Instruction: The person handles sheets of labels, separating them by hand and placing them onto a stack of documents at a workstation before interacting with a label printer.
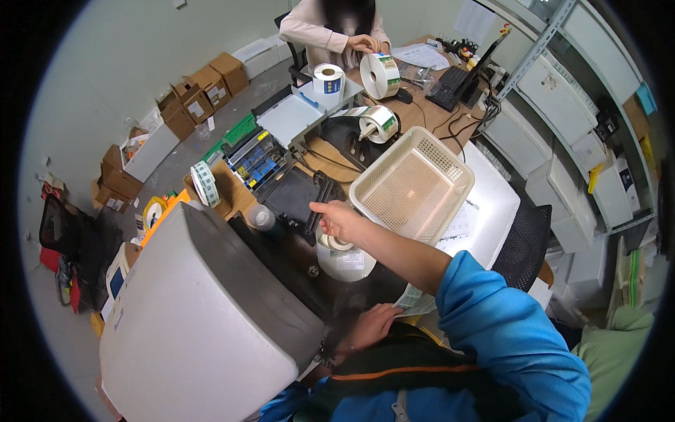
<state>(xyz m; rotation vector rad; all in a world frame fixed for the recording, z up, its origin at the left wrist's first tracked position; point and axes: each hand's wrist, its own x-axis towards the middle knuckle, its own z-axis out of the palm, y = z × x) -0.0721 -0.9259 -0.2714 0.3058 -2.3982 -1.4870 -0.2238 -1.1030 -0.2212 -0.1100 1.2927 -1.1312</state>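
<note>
Far left on the floor: a row of brown cardboard boxes (197, 105) along the wall. Close in, lower left, a big grey-white machine housing (204, 316) blocks much of the desk. Behind it a small label roll (204, 183) stands on edge, then a dark label printer (281, 162) with blue parts.

Centre: the right hand (337, 219), in a blue sleeve, reaches forward over a large white label roll (348, 264) lying flat on the desk. The fingers are loosely spread, index finger out to the left, and nothing is clamped. The palm sits right above the roll's core; I can't tell if it touches. The left hand (373, 325) is low, near the body, resting on something dark beside a label sheet (418, 301). Its grip is hidden, so I cannot tell.

Just right of the reaching hand is a cream plastic basket (415, 183), tilted, its near corner close to the wrist. At the top a co-worker handles another label roll (380, 74), well apart. Further right are a keyboard (453, 88) and grey shelving (598, 141).

Judgement: the work looks like handling the flat roll. It is best gripped through the core rather than by the outer turns, so the web doesn't loosen. Lift it straight up, and keep the forearm clear of the basket rim so the basket isn't knocked.
</note>
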